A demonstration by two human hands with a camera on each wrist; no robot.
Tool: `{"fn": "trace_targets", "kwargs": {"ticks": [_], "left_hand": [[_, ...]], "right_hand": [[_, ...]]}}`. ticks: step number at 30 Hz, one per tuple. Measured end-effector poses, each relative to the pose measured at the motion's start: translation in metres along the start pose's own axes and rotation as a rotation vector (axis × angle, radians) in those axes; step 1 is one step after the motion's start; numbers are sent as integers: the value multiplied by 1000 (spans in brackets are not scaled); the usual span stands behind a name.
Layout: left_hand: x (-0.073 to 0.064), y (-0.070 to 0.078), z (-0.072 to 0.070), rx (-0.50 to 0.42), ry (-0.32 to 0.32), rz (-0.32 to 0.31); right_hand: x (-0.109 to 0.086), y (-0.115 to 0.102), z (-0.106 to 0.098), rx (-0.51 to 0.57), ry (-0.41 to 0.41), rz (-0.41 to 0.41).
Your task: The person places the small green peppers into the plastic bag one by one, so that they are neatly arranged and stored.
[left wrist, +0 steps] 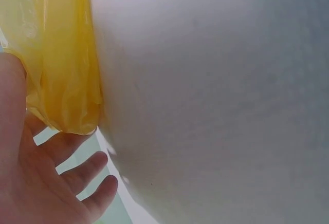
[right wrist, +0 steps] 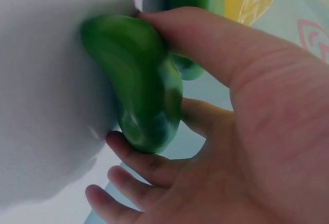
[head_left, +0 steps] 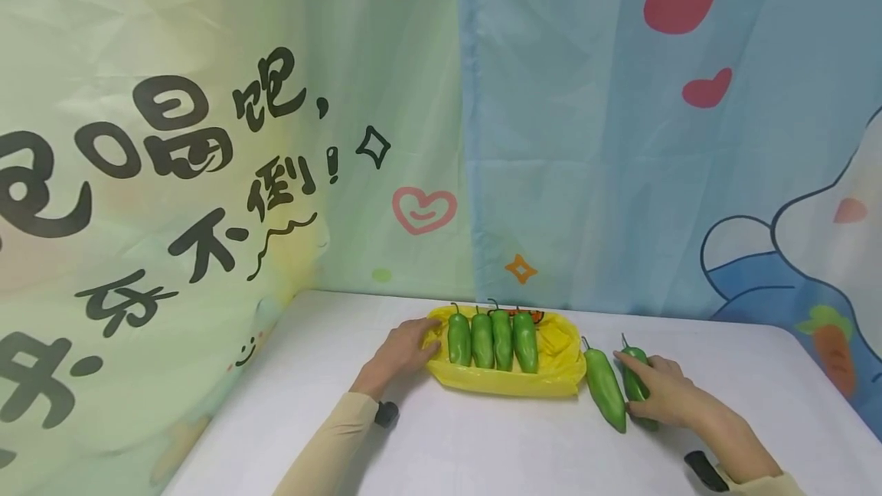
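A yellow plastic bag, spread low like a tray, lies near the table's back edge. Several green peppers rest side by side in its left part, stems pointing away. At the bag's left end, my left hand holds the edge; in the left wrist view the yellow plastic passes between thumb and fingers. My right hand grips a green pepper between thumb and fingers, at the table surface. Another green pepper lies between that hand and the bag, its stem end close to the bag.
A white-covered table carries everything. Behind it hangs a printed curtain with hearts and a cartoon figure; more printed cloth with black lettering rises on the left. Dark wrist straps show at both cuffs.
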State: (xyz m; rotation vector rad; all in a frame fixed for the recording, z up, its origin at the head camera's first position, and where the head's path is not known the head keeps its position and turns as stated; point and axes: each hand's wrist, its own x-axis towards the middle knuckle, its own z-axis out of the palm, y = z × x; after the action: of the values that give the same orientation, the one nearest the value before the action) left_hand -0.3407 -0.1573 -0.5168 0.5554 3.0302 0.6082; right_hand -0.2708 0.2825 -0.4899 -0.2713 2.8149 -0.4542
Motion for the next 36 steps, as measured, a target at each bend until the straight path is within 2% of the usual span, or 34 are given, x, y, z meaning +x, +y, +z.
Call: {"fn": "trace_targets", "kwargs": {"ticks": [11,22,36], "left_hand": [[-1,-3,4,-14,-2,-8],[-1,-1,0,-13,10,10],[1,-2,2,-18,-2,-5]], "right_hand": [[-1,-2,0,2,-11,1],[0,-2,-7,5,-7,-12],[3,-8,-13,11,-39,14]]}}
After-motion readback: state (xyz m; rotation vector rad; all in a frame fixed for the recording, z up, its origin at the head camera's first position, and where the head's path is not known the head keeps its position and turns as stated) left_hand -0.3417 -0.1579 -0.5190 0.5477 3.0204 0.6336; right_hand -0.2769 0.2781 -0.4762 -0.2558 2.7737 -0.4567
